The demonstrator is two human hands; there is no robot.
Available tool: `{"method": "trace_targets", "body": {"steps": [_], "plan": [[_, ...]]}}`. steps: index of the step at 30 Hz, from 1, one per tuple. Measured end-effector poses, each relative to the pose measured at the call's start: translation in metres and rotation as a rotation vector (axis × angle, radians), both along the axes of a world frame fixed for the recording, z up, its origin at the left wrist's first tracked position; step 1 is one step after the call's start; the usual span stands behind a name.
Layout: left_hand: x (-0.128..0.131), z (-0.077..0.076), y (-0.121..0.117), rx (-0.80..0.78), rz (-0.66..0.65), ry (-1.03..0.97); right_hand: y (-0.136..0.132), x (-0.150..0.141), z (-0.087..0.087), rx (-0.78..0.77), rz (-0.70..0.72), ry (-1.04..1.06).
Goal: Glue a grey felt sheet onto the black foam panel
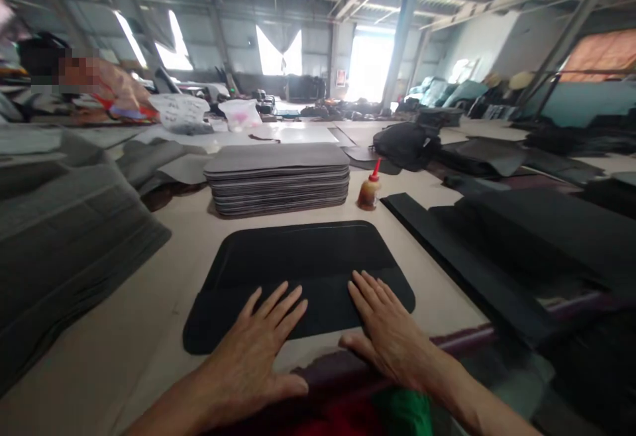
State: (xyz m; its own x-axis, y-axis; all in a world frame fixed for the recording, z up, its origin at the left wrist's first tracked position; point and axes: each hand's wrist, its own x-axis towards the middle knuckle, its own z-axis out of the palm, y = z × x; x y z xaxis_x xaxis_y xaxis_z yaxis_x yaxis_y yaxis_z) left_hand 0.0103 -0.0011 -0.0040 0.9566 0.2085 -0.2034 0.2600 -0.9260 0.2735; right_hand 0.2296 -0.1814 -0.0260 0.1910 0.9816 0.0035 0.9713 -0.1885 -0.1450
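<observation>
Grip, left: the left hand (258,340) I steer lies palm down, fingers fanned across the near left of the black panel (313,270), clasping nothing.
Grip, right: the right hand (385,327) is likewise flat, fingers over the panel's near right part, clasping nothing.
Black panel: flat on the counter (154,310), straight ahead of me, round-cornered; a line crosses it, fold or second layer, I can't tell which.
Handling: I judge it light, bendable with some stiffness, hardly fragile, perhaps prone to slide; I'd hold both side edges near the corners to limit sagging.
Grey sheets (69,237): layered, left of the panel, apart from it.
Dark strip (437,257): long, apart from the panel on the right.
Bottle (368,192): red-nozzled, upright past the far right corner.
Stack (278,184): many round-cornered pieces, beyond the panel, left of the bottle.
Black bundle (405,144): behind the bottle, rightward.
White bags (179,111): farther back, left.
</observation>
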Motion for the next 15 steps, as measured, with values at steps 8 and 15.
{"method": "trace_targets", "body": {"steps": [8, 15], "plan": [[0.000, 0.000, 0.001, 0.004, -0.010, -0.022, -0.040, 0.048, -0.029, 0.094, -0.165, -0.200], [-0.038, -0.019, 0.024, 0.127, 0.119, -0.316, -0.042, 0.056, -0.041, 0.119, -0.153, -0.294]]}}
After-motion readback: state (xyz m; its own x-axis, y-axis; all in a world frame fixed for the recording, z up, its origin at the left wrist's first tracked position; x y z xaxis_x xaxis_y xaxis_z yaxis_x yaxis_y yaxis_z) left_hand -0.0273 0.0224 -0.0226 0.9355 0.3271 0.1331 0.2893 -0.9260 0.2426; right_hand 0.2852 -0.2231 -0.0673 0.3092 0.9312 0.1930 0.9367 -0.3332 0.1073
